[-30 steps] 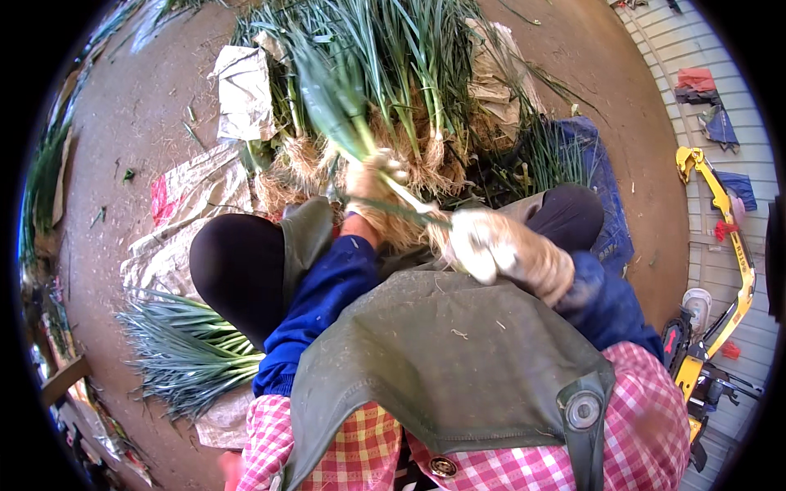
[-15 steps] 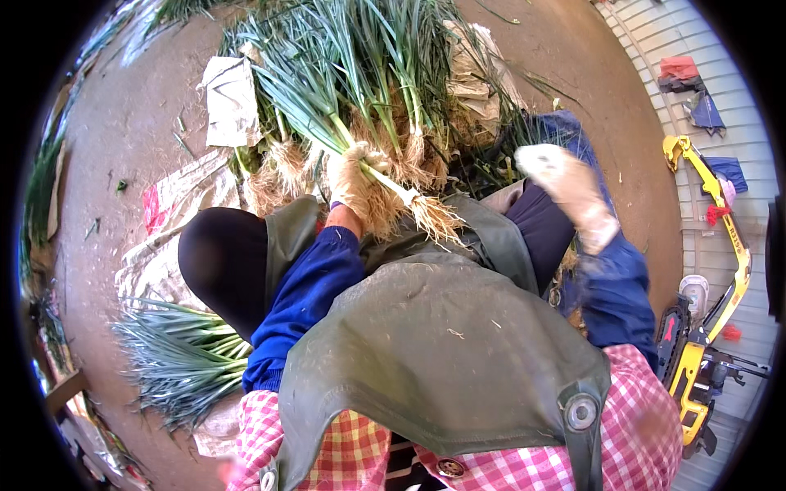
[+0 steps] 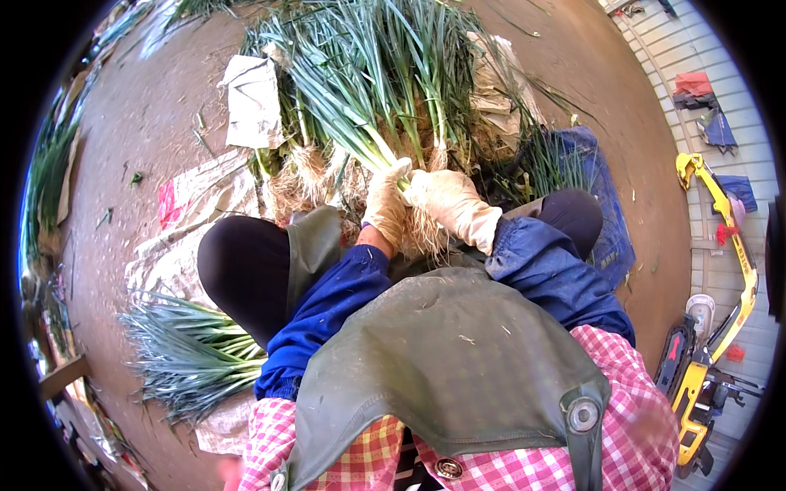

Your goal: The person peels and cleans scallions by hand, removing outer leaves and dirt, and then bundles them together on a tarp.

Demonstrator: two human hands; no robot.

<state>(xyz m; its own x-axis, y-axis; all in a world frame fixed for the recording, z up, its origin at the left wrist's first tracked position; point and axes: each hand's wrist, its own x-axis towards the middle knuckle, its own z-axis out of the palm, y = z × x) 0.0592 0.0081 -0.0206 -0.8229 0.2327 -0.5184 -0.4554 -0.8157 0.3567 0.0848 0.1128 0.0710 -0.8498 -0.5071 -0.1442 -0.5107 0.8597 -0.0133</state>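
Observation:
My left hand (image 3: 385,203), in a cream work glove, is wrapped round the white stems of some long green onions (image 3: 377,148), held aslant over my lap with their leaves pointing to the far left. Right beside it, my gloved right hand (image 3: 453,204) is closed on the root end of the same stems; its fingertips are partly hidden. Pale stringy roots (image 3: 426,236) hang below the two gloves. A big heap of green onions (image 3: 372,61) with roots towards me lies just beyond my hands.
Trimmed green onions (image 3: 192,352) lie at my left on pale sacking (image 3: 225,425). A blue sack (image 3: 610,221) with loose leaves (image 3: 553,159) is by my right knee. A yellow toy-like excavator (image 3: 696,393) stands at far right by a ribbed wall. My olive apron (image 3: 467,352) covers my lap.
My right hand has come in from the right side to the root end of the green onions and closed there. My left hand has kept its hold. The view has shifted slightly.

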